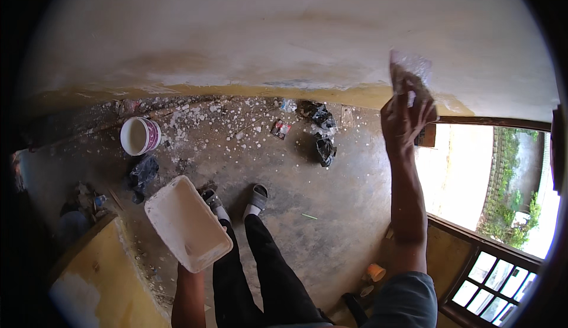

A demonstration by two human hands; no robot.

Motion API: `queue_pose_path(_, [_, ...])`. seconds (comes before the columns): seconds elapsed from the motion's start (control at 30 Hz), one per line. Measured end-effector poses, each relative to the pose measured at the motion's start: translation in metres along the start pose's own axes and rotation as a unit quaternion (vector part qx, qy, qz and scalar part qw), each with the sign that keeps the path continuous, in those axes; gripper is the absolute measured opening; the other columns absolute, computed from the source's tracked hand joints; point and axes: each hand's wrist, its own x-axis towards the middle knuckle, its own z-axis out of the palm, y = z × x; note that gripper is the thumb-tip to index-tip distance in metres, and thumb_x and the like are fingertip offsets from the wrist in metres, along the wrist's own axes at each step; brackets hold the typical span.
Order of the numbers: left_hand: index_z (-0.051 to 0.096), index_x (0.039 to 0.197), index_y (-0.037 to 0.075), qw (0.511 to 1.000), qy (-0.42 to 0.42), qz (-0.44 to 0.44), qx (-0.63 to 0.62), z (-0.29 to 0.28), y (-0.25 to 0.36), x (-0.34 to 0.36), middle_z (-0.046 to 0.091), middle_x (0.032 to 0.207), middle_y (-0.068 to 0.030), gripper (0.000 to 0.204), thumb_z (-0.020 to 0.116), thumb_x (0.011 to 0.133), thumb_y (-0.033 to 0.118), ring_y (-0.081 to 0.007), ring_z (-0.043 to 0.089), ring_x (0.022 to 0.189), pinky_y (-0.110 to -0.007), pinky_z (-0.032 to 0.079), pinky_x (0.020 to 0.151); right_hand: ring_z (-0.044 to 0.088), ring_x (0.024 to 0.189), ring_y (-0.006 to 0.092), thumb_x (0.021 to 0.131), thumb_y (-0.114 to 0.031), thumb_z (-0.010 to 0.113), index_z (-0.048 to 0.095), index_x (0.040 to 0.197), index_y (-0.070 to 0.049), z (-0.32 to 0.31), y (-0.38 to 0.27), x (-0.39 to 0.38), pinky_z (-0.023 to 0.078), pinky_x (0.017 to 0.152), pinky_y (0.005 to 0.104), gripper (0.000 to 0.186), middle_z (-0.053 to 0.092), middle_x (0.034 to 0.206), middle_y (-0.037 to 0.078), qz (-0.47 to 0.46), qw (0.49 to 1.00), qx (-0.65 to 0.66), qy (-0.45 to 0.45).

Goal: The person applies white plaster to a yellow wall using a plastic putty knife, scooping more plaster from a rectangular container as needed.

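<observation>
My left hand, its fingers hidden, holds up a rectangular tub (188,224) from below; only the wrist and forearm (189,295) show under it. The tub is whitish inside, with a smooth pale coating and a small darker mark near its near end. My right arm reaches up and forward to the wall (266,44). In my right hand (408,112), closed fingers grip a thin translucent plastic piece (414,64), its flat end up against the wall. Whether it is a stiff scraper or folded sheet I cannot tell. Brownish patches and pale coating cover the wall.
White crumbs litter the floor along the wall. A white bucket (141,136) and a dark plastic bag (144,173) lie left; black bags (324,149) and a red packet (281,129) lie ahead. An orange cup (375,272) is near right, by an open window (473,168). A low yellow wall (103,275) stands left.
</observation>
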Motion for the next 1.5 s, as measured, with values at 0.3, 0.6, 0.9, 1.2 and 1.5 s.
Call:
queue_pose_path(0.3, [0.031, 0.144, 0.013, 0.995, 0.03, -0.048, 0.077, 0.004, -0.007, 0.01, 0.034, 0.147, -0.0092, 0.063, 0.033, 0.095, 0.053, -0.0326, 0.029, 0.137, -0.058, 0.011, 0.112, 0.052, 0.099, 0.0358, 0.06, 0.006, 0.067, 0.06, 0.119, -0.011, -0.018, 0.014, 0.156, 0.041, 0.083, 0.048, 0.061, 0.057, 0.112, 0.015, -0.003, 0.993, -0.008, 0.122])
queue_pose_path(0.6, [0.023, 0.147, 0.015, 0.991, 0.052, -0.027, 0.118, 0.009, -0.016, 0.017, 0.029, 0.149, -0.011, 0.066, 0.039, 0.094, 0.051, -0.0335, 0.035, 0.132, -0.061, 0.019, 0.11, 0.052, 0.1, 0.0315, 0.063, -0.005, 0.066, 0.059, 0.121, -0.01, 0.068, -0.034, 0.01, 0.043, 0.084, 0.0435, 0.058, 0.056, 0.112, 0.014, 0.157, 0.987, 0.028, 0.029])
queue_pose_path(0.9, [0.022, 0.148, 0.016, 0.995, 0.041, -0.032, 0.083, 0.006, -0.01, 0.015, 0.024, 0.151, -0.01, 0.063, 0.039, 0.095, 0.047, -0.0333, 0.032, 0.135, -0.06, 0.017, 0.111, 0.052, 0.103, 0.0358, 0.072, -0.002, 0.059, 0.053, 0.126, -0.008, 0.108, -0.112, -0.085, 0.043, 0.085, 0.0464, 0.055, 0.054, 0.119, 0.014, 0.217, 0.955, 0.082, -0.184])
queue_pose_path(1.2, [0.024, 0.147, 0.016, 0.999, 0.024, -0.025, 0.025, -0.003, 0.0, 0.007, 0.027, 0.151, -0.0111, 0.066, 0.041, 0.094, 0.05, -0.0348, 0.028, 0.137, -0.061, 0.012, 0.112, 0.055, 0.111, 0.0193, 0.092, -0.003, 0.048, 0.063, 0.115, -0.009, 0.02, -0.044, -0.012, 0.049, 0.088, 0.0321, 0.028, 0.064, 0.113, 0.006, 0.154, 0.977, 0.126, 0.07])
queue_pose_path(1.5, [0.028, 0.145, 0.012, 0.997, 0.062, -0.026, 0.044, 0.008, -0.004, 0.012, 0.031, 0.148, -0.0136, 0.066, 0.041, 0.093, 0.051, -0.0359, 0.032, 0.134, -0.062, 0.012, 0.111, 0.056, 0.088, 0.0308, 0.065, 0.002, 0.068, 0.061, 0.109, -0.006, -0.006, -0.023, 0.147, 0.05, 0.074, 0.0412, 0.046, 0.059, 0.103, 0.016, 0.06, 0.99, 0.054, 0.116])
